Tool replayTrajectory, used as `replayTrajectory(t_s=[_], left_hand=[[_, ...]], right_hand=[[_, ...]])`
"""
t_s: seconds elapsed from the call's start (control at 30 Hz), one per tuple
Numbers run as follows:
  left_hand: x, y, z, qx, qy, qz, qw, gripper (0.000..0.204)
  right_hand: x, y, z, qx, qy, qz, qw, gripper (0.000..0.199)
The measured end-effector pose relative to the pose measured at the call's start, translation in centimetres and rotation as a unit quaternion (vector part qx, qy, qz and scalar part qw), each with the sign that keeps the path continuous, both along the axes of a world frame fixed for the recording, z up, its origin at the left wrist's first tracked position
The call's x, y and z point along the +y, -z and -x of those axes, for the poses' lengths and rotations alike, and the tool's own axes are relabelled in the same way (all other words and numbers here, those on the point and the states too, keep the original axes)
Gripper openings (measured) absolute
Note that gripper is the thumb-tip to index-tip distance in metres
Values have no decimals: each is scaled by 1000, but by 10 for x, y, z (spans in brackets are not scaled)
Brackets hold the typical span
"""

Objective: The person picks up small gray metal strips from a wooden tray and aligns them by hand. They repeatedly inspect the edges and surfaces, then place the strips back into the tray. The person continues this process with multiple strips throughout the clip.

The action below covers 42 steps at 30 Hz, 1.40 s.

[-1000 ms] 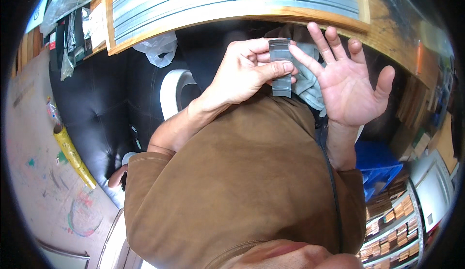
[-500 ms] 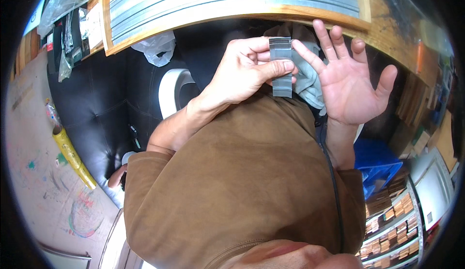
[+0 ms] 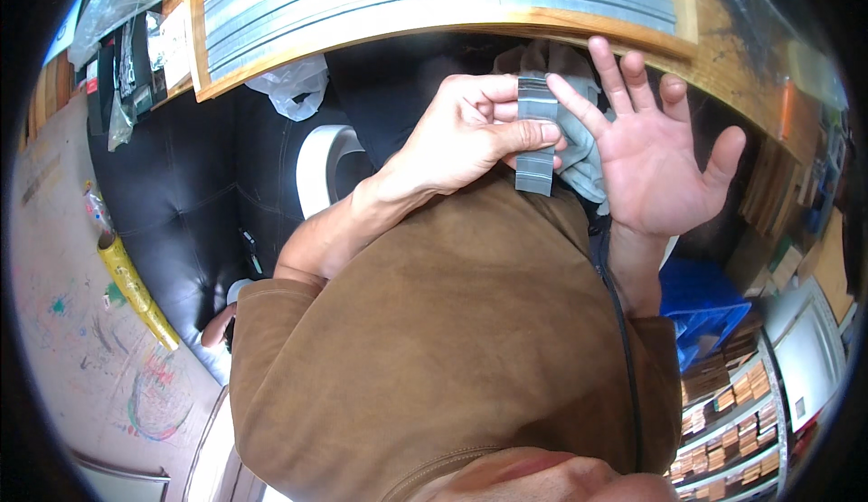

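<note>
Pinched between the thumb and fingers of my left hand [image 3: 466, 131] is a short, flat grey strip [image 3: 535, 169] with dark lines across it. It stands upright in front of my chest, its lower end hanging below the thumb. My right hand [image 3: 649, 172] is open, palm up, with its fingers spread. One of its fingertips reaches the upper right edge of the strip and seems to touch it. A greyish cloth [image 3: 583, 163] lies behind, between the two hands.
Ahead stands a wood-framed panel [image 3: 434, 23] with long grey strips. A white ring-shaped object [image 3: 315, 172] and a clear plastic bag [image 3: 294, 86] are to the left, near a black padded seat [image 3: 172, 186]. A blue plastic stool [image 3: 701, 308] stands at right, near shelves of wood pieces [image 3: 737, 425].
My left hand and the grey strip have shifted slightly right and down. My right hand stays spread, almost in the same place.
</note>
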<state>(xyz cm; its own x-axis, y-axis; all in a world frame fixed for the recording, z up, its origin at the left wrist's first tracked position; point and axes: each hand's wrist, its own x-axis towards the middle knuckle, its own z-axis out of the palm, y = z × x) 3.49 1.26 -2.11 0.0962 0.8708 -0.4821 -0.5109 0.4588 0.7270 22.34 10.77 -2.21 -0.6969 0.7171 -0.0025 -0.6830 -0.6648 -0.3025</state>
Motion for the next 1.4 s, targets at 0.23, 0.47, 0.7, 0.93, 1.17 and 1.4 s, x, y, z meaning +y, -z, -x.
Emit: replayTrajectory(t_s=[0.23,0.47,0.7,0.93,1.17,1.4], left_hand=[[2,0,1,1,37,17,999,26],[1,1,-1,-13,34,12,999,26],[-2,4,8,-72,1,49,996,31],[3,6,5,-176,38,34,983,23],[3,8,6,-196,67,36,978,25],[7,3,13,-157,74,63,983,26]], right_hand=[[-5,2,3,9,-30,24,999,62],[-7,-3,7,-3,-28,52,998,63],[-4,1,2,-375,43,-549,746,115],[-9,2,10,-364,-52,-621,693,114],[-10,15,12,-355,35,-635,685,93],[-8,14,8,-349,10,-608,713,126]])
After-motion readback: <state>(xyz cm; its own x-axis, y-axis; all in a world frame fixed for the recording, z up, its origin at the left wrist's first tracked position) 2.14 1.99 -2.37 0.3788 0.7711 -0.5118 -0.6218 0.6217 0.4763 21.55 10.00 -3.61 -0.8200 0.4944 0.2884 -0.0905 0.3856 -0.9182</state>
